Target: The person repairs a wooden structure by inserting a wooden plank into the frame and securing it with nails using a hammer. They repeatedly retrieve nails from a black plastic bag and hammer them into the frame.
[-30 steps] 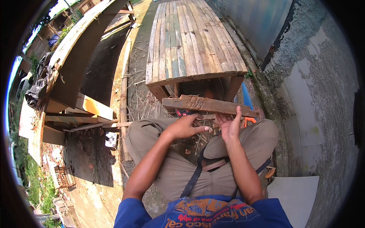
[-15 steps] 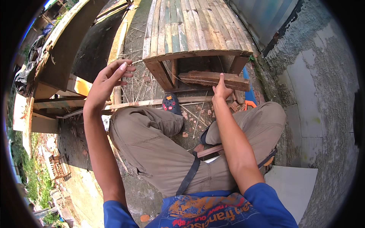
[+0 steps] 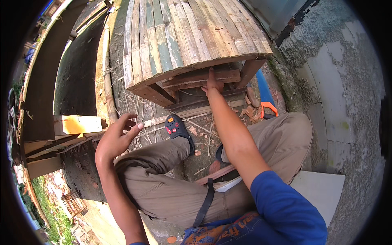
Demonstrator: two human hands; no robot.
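A short, rough brown wood piece is gripped by my right hand, thumb up over its near face. It lies crosswise in the opening under the slatted bamboo bench, just below the front edge of the top. Whether it rests on the bench frame I cannot tell. My left hand hangs in the air above my left knee, fingers loosely bent and apart, with nothing in it.
A blue-bladed handsaw with an orange handle is right of the bench, beside wood chips. A rough wall bounds the right side; a white sheet lies near it. Long wooden boards stand left. My feet are before the bench.
My right hand has moved forward and left, carrying the wood piece in under the bench top. My left hand has come down. The view has shifted, with the bench appearing nearer.
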